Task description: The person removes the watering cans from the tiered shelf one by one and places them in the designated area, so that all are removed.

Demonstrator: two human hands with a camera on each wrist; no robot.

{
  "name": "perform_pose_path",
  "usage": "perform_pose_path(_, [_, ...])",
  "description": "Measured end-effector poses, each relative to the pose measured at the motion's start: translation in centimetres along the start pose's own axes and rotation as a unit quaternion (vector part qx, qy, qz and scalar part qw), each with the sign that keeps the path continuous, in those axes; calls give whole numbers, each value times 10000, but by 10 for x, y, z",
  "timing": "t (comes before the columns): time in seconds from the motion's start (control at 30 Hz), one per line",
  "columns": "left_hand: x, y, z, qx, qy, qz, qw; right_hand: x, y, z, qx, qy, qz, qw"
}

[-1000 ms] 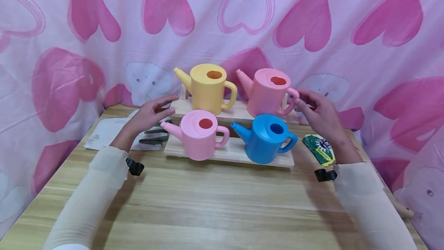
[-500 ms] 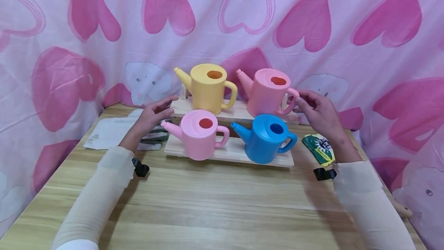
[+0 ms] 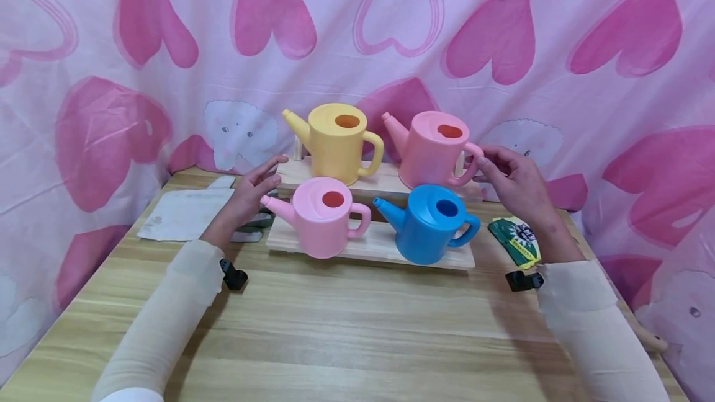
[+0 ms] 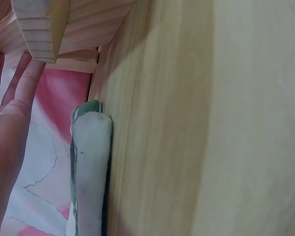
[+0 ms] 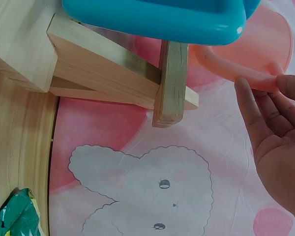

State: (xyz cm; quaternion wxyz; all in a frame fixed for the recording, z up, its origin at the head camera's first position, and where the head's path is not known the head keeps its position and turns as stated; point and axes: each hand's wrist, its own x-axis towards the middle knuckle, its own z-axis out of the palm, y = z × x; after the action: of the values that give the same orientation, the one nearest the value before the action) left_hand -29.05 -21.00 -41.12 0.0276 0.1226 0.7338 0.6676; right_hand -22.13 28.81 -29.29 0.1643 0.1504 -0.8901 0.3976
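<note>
On a two-step wooden stand [image 3: 385, 193] are a yellow watering can [image 3: 337, 147] and a coral-pink watering can [image 3: 430, 154] above, with a light pink watering can [image 3: 322, 225] and a blue watering can [image 3: 422, 228] below. All stand upright, spouts leftward. My right hand [image 3: 516, 188] pinches the coral-pink can's handle [image 5: 226, 66] between thumb and fingers. At the stand's left side, my left hand [image 3: 251, 194] has its fingers extended, fingertips by the upper board's end [image 4: 42, 34]. Whether they press on the wood is unclear.
Under and behind my left hand lies a white and dark-green glove [image 3: 187, 213]. A green and yellow packet [image 3: 515, 241] lies right of the stand. The wooden table [image 3: 357, 327] meets a pink heart-print curtain [image 3: 335, 30] at the back.
My left hand and forearm have shifted slightly right, closer in to the stand. The right hand stays at the coral-pink can's handle, and the cans keep their places.
</note>
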Motion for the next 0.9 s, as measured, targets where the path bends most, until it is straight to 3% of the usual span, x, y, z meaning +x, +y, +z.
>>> perform_pose_path(0.33, [0, 0, 3, -371, -59, 91, 9993, -1, -5, -2, -89, -31, 68, 9999])
perform_pose_path(0.63, [0, -2, 4, -338, -31, 30, 9994, 0, -6, -2, -107, 114, -77, 9998])
perform_pose_path(0.9, [0, -2, 3, -171, 11, -28, 9998, 0, -19, -16, 322, 447, -301, 9980])
